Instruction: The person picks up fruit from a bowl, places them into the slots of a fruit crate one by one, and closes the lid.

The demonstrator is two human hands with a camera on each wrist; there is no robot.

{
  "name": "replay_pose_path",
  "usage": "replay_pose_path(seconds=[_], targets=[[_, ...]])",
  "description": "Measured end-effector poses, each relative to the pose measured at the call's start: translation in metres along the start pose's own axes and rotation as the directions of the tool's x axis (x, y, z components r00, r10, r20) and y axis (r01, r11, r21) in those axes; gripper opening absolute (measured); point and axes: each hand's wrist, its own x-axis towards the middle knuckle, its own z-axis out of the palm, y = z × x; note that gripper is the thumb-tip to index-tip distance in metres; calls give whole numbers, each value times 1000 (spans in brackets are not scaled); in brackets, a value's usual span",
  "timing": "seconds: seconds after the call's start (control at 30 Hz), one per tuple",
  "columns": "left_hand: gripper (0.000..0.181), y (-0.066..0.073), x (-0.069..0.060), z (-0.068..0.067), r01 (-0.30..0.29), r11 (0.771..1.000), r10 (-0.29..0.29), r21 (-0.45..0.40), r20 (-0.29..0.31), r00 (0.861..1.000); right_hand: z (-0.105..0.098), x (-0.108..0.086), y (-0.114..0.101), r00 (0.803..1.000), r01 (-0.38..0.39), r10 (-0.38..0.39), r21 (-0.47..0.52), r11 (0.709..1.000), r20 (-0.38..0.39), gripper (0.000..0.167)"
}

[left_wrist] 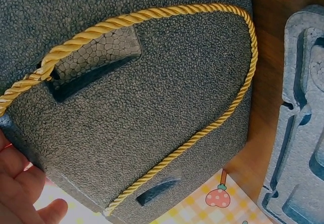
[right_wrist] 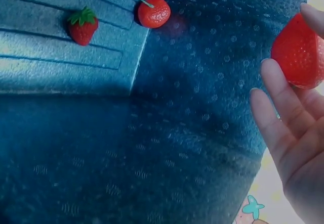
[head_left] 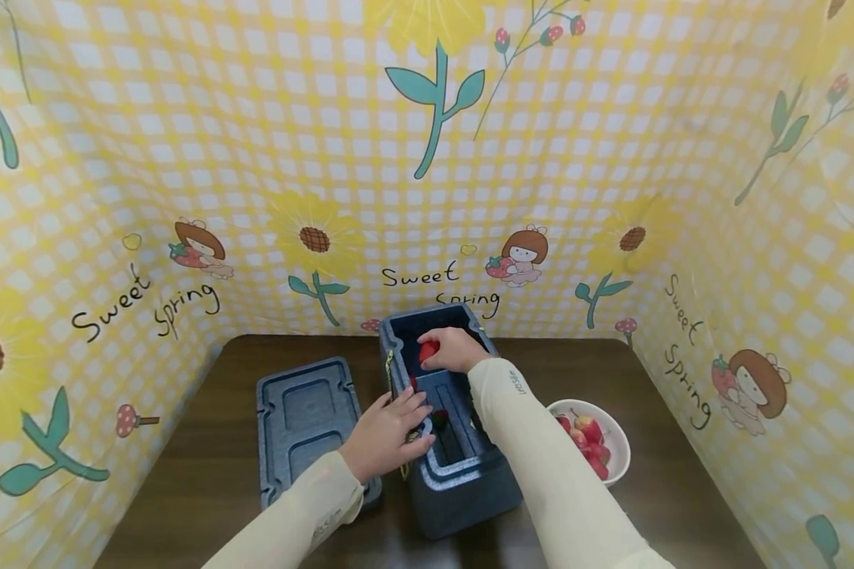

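Observation:
A dark foam box (head_left: 462, 498) stands uncovered on the table. Over its far compartment my right hand (head_left: 457, 350) pinches a red strawberry-like fruit (right_wrist: 296, 52) between thumb and fingers. Lower in the box, a strawberry (right_wrist: 82, 27) with green leaves lies on a grooved raised floor. A cherry-like red fruit (right_wrist: 154, 12) with a green stem sits by that floor's edge. My left hand (head_left: 387, 435) rests at the box's left rim, its fingers fairly straight. Along the box's side runs a yellow twisted rope (left_wrist: 220, 120).
To the left lies the box's dark foam lid (head_left: 309, 403), recessed side up. A white bowl (head_left: 622, 466) of several red and yellowish fruits (head_left: 589, 431) stands right of the box, near my right sleeve. Yellow checked cloth (head_left: 427, 197) hangs around the brown table (head_left: 192, 474).

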Motion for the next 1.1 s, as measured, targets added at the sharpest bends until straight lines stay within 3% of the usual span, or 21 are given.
replay_pose_path(seconds=[0.3, 0.77, 1.1], targets=[[47, 2, 2, 1, -12, 1000, 12, -12, -15, 1000, 12, 3, 12, 1000, 2, -1, -39, 999, 15, 43], [47, 3, 0, 5, 0, 1000, -1, -26, -4, 1000, 37, 3, 26, 1000, -28, 28, -8, 1000, -14, 37], [52, -2, -2, 3, -33, 999, 33, -1, -60, 998, 41, 6, 26, 998, -55, 55, 0, 999, -16, 38]])
